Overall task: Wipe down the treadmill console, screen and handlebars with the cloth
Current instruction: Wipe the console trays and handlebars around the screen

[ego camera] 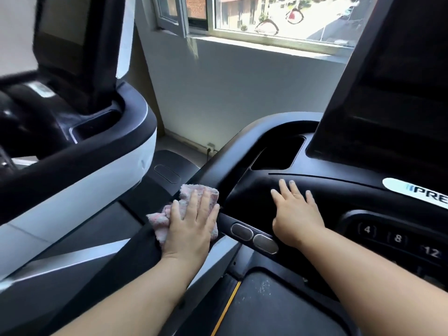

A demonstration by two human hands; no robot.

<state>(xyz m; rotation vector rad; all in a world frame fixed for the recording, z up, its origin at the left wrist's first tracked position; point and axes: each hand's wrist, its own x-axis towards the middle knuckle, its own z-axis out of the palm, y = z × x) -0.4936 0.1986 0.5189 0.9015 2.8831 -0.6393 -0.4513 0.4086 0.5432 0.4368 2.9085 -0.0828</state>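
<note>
A second treadmill (72, 146) fills the left of the view and takes no part here. Next comes the left hand (191, 221), laid flat with fingers spread, pressing the pink cloth (184, 202) onto the left handlebar (135, 253). The cloth is pinned under the palm rather than gripped; its loose edges show at 9 and 12 o'clock from the hand. The bar's long axis runs from about 7 o'clock up to 1 o'clock, where it curves into the console (266, 190), so the wipe probably has to follow that line. The left hand is the nearer to the bar and already on it. Just at 3 o'clock from it sit two oval metal sensors (254, 237) on the crossbar. Further right, the right hand (295, 214) rests open and empty on the console's dark shoulder, fingers apart and pointing to 11 o'clock, seemingly bracing. The screen (388, 81) rises at 1 o'clock from it, apparently not yet being wiped.
</note>
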